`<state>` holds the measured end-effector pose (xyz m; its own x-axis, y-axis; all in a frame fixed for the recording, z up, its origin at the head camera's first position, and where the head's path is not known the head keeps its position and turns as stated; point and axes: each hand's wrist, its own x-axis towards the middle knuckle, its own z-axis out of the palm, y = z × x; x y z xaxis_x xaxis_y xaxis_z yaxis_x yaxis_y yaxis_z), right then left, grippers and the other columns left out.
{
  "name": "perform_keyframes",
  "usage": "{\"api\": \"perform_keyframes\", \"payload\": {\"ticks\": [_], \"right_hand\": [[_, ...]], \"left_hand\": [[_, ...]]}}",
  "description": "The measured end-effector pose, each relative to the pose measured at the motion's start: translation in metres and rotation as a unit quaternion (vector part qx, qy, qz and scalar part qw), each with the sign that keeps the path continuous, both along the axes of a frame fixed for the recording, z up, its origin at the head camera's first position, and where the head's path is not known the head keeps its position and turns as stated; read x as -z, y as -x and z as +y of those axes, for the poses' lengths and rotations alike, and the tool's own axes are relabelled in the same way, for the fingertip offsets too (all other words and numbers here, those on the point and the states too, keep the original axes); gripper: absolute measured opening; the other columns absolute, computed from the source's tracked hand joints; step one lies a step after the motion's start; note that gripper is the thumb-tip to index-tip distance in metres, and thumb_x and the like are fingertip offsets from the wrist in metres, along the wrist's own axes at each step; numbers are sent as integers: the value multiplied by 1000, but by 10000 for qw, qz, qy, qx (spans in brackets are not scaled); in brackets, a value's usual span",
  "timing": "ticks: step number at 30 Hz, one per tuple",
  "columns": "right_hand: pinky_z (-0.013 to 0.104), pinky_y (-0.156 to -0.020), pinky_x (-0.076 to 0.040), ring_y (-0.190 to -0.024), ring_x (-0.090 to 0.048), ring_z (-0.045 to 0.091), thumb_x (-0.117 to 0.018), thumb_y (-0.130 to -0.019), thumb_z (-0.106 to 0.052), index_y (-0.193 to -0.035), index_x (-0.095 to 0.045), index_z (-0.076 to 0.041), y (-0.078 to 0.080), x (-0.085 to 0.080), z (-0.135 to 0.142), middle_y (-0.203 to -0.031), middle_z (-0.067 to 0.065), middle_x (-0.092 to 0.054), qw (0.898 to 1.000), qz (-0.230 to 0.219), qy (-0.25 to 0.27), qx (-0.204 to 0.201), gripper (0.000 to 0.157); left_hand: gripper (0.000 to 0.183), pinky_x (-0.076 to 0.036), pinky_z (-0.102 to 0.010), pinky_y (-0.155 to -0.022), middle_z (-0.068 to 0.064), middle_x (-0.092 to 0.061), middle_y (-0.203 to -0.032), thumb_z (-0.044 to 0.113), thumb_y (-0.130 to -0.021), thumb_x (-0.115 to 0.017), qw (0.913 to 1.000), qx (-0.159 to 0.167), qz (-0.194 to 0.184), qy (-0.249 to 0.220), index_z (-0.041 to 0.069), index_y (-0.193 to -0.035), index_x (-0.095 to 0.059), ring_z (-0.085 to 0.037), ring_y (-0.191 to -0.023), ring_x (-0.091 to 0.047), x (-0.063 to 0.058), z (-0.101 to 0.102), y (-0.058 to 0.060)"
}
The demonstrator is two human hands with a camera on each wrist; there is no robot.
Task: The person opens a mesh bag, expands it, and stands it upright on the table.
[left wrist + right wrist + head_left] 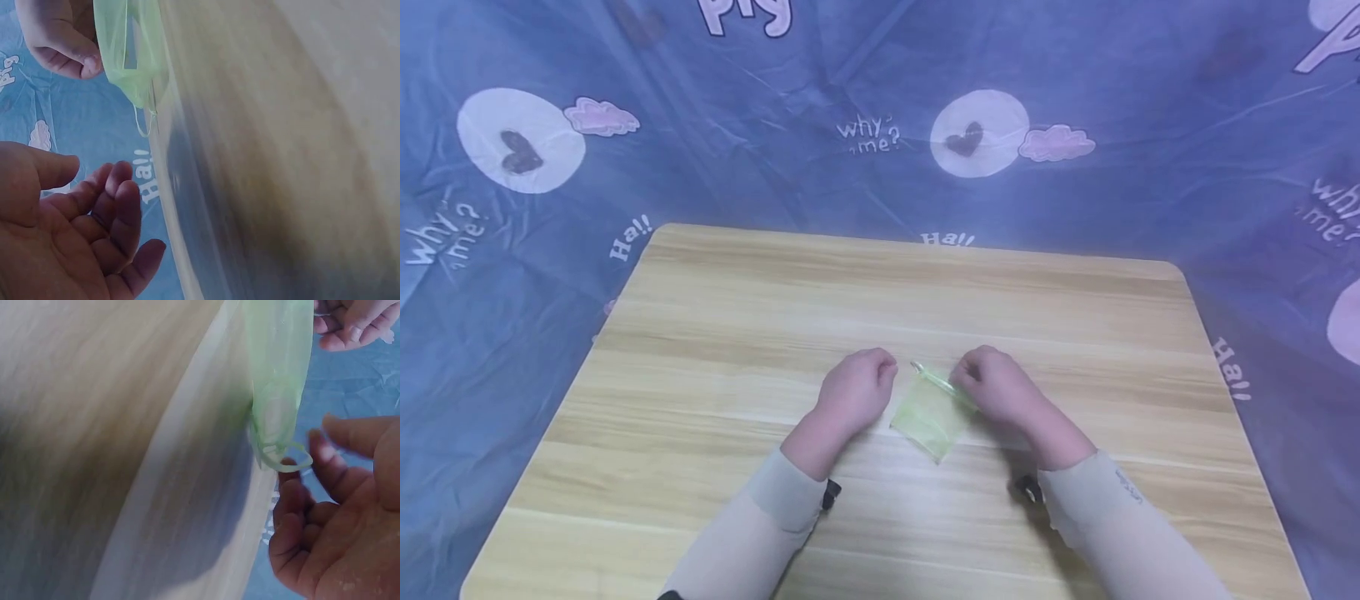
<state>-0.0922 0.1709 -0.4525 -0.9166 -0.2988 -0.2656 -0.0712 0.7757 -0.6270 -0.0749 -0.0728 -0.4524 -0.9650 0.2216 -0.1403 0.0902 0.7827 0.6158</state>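
Note:
A light green, sheer drawstring pouch [931, 421] lies on the table between the two hands. My left hand [857, 387] is just left of it, apart from the pouch. In the left wrist view, that hand's fingers [128, 215] curl loosely around nothing. My right hand [996, 387] is at the pouch's upper right edge and partly covers it. Thumb and fingers stay apart in the right wrist view, beside a small drawstring loop [297, 465]; whether a fingertip touches the loop I cannot tell.
The wood-grain table [737, 333] has rounded far corners. Behind it and along its sides hangs a blue printed cloth [760, 150]. Both forearms, in pale sleeves [752, 525], reach in from the near edge, each with a dark device at the wrist.

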Motion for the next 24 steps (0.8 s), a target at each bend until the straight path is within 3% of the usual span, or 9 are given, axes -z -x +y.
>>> {"api": "perform_keyframes", "payload": {"ticks": [4,8,12,16,19,21,24], "right_hand": [[47,-84,-57,-84,-66,23,-72,-100,-28,-97,-77,-7,-4,0,-2,-94,5,-72,9996,-267,36,-64,21],[47,-86,-57,-87,-64,24,-69,-101,-21,-98,-77,-5,-9,2,-3,-103,10,-71,9990,-420,183,11,18],[50,-91,-57,-98,-64,27,-67,-103,-18,-102,-74,-3,-12,-9,-2,-111,13,-68,9989,-159,436,39,16],[49,-87,-57,-95,-64,27,-72,-100,-12,-98,-74,-4,-13,-31,3,-103,10,-67,9949,713,674,-254,9],[49,-86,-56,-96,-63,27,-75,-98,-9,-97,-76,-4,-17,-46,7,-102,8,-66,9860,1507,516,-489,5],[49,-87,-55,-96,-62,29,-77,-96,-9,-96,-77,-4,-19,-52,8,-102,8,-65,9767,2032,289,-625,5],[48,-86,-54,-94,-61,31,-82,-90,-6,-92,-76,-4,-21,-56,7,-100,10,-64,9522,2921,-30,-891,6]], "left_hand": [[31,-55,-49,-101,-11,-73,-127,26,-111,-54,10000,-14,-80,20,6,-127,-72,-32,-122,-68,-1,-1,0],[32,-55,-50,-101,-12,-73,-128,26,-111,-53,9999,-16,-134,-37,6,-128,-72,-33,-122,-68,-2,-1,-1],[33,-55,-50,-102,-11,-73,-128,25,-111,-52,9994,70,-262,-214,6,-131,-70,-33,-120,-69,-3,-1,-2],[37,-50,-49,-109,-9,-70,-136,23,-111,-50,9970,450,-521,-361,7,-143,-63,-30,-126,-65,-2,-1,-2],[41,-44,-48,-115,-10,-65,-144,19,-111,-47,9937,849,-625,-389,6,-149,-57,-30,-136,-59,-1,2,-2],[43,-43,-48,-117,-11,-63,-147,17,-111,-47,9922,1015,-620,-375,5,-151,-55,-30,-139,-56,0,5,-2],[43,-39,-47,-120,-11,-60,-151,15,-111,-48,9926,1063,-531,-237,5,-152,-54,-30,-143,-52,0,8,-2]]}}
